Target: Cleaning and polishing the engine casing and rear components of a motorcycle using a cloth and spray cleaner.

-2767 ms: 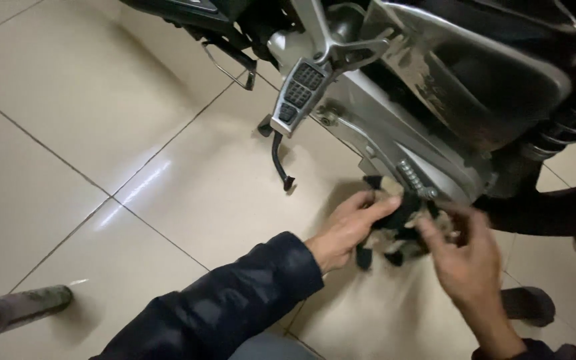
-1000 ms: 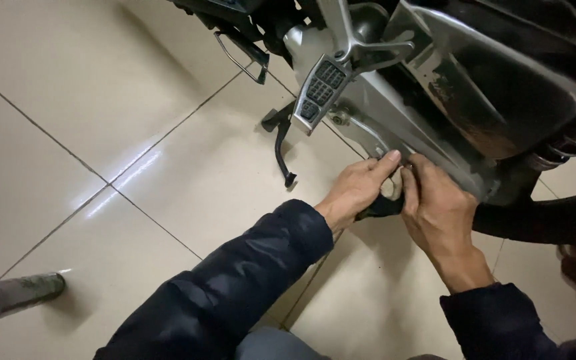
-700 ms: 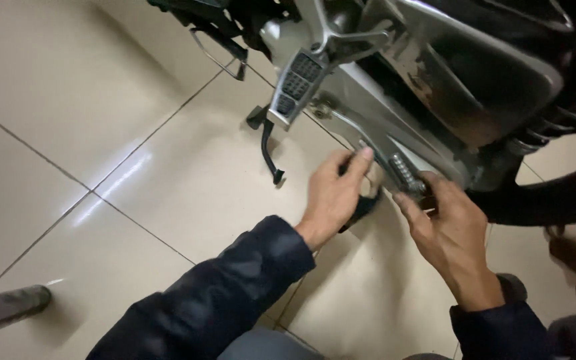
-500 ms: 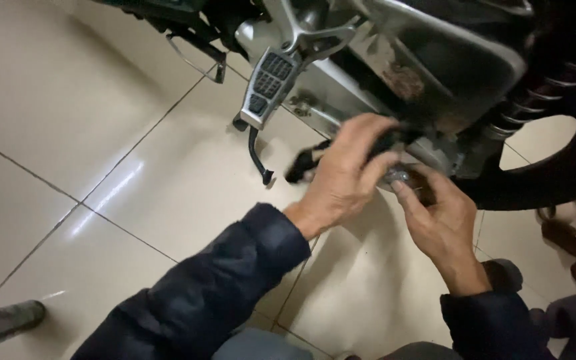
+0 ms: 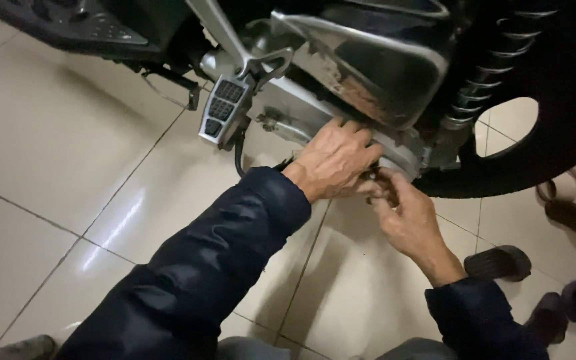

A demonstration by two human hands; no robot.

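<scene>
The left hand [image 5: 333, 159] is pressing against the scooter's dull metal engine casing [image 5: 395, 148]; the right hand [image 5: 405, 212] is pinching a small dark part beneath it, above glossy tiles [image 5: 68, 153].

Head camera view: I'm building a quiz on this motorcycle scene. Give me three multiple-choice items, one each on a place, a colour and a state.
1. Where is the left hand?
A. flat on the floor
B. on the underside of the motorcycle, by the silver casing
C. on the rear tyre

2. What colour are the jacket sleeves?
A. dark navy
B. red
C. white

3. What is the right hand doing?
A. hanging free
B. gripping a spray can
C. fingers pinched on a small part under the casing

Answers: B, its fingers lie against the casing's lower edge; A, both sleeves look dark blue; C, its fingertips close on something small there.
</scene>
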